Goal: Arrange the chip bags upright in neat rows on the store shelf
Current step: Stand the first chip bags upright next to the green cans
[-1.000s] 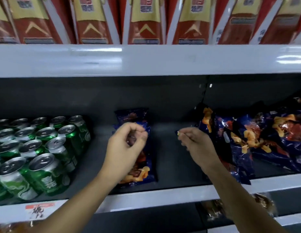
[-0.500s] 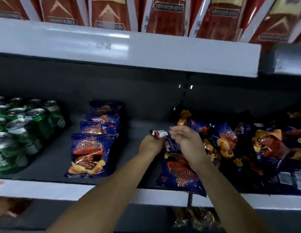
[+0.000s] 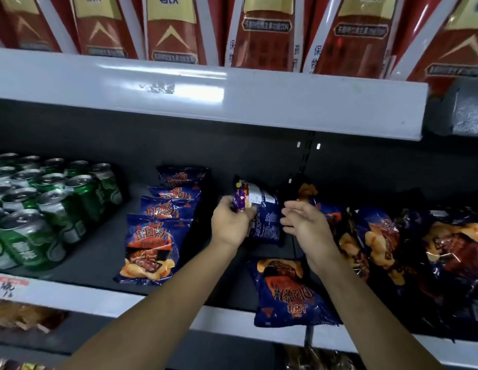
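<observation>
1. Done: one row of chip bags [image 3: 152,244] stands upright in the centre-left of the frame. It runs front to back on the shelf [image 3: 104,252], and four bags face forward in it.

2. In hand: one more bag [image 3: 264,222] is held up in the middle of the frame, just right of that row. It is tilted, its printed back faces the camera, and it is not yet set down.

3. Left to do:
   - A bag [image 3: 288,295] lies flat and upside down at the shelf's front edge, lower centre-right.
   - A loose heap of bags [image 3: 379,244] fills the right side, lying over one another at odd angles.
   - By my estimate, well under half the job is finished.

4. The left hand [image 3: 231,222] reaches in from the lower left. It grasps the held bag near its upper left corner, with fingers curled round the edge.

5. The right hand [image 3: 305,227] comes in from the lower right and hovers just beside the bag's right edge. Its palm faces left, its fingers are relaxed and spread, and it holds nothing. Whether its fingertips touch the bag cannot be told.

6. Green cans [image 3: 45,209] stand at the left. Red cartons [image 3: 173,28] line the shelf above.
</observation>
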`<control>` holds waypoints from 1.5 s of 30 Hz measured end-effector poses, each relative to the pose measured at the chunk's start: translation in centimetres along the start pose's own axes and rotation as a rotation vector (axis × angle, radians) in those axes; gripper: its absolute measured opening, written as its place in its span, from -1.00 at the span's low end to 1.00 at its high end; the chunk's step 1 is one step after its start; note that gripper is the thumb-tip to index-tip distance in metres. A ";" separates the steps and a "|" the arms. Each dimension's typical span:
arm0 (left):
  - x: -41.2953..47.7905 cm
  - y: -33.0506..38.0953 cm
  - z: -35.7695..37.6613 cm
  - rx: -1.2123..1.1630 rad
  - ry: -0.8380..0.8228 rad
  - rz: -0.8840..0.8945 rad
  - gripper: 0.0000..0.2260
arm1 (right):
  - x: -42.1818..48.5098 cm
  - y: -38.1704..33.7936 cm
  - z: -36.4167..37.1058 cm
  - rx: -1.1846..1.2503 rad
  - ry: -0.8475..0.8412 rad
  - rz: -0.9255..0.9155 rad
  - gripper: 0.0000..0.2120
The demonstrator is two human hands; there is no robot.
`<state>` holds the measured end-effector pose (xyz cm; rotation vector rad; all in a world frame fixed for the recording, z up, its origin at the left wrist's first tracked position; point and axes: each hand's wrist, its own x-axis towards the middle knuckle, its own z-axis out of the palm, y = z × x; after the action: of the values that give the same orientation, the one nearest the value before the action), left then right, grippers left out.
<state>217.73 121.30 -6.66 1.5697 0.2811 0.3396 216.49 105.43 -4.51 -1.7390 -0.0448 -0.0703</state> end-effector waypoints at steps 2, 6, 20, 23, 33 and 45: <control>-0.6 0.6 -0.8 0.146 0.032 0.226 -0.77 | 0.1 -0.9 0.6 0.102 -0.003 0.082 -0.82; -2.2 1.2 -2.5 0.642 0.079 0.816 -0.64 | 0.9 -2.4 1.3 0.339 -0.114 0.305 -0.27; -4.1 2.3 -5.7 0.183 -0.022 0.449 -0.44 | 1.1 -0.7 1.4 0.593 -0.136 0.139 -0.64; -4.9 3.0 -4.8 -0.180 -0.015 0.082 -0.44 | 0.6 -0.9 1.6 0.661 -0.154 0.108 -0.64; -3.6 4.4 -4.5 -0.305 -0.205 -0.019 -0.76 | -0.6 -2.2 1.9 0.583 -0.253 0.029 -0.55; 1.1 9.3 -7.4 0.739 -0.403 0.224 -0.38 | -0.1 -4.1 1.0 -0.182 -0.067 -0.183 -0.68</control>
<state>215.57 128.28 2.79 2.3606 -0.1068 0.0775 216.16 107.12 -0.62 -1.9157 -0.2536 -0.1538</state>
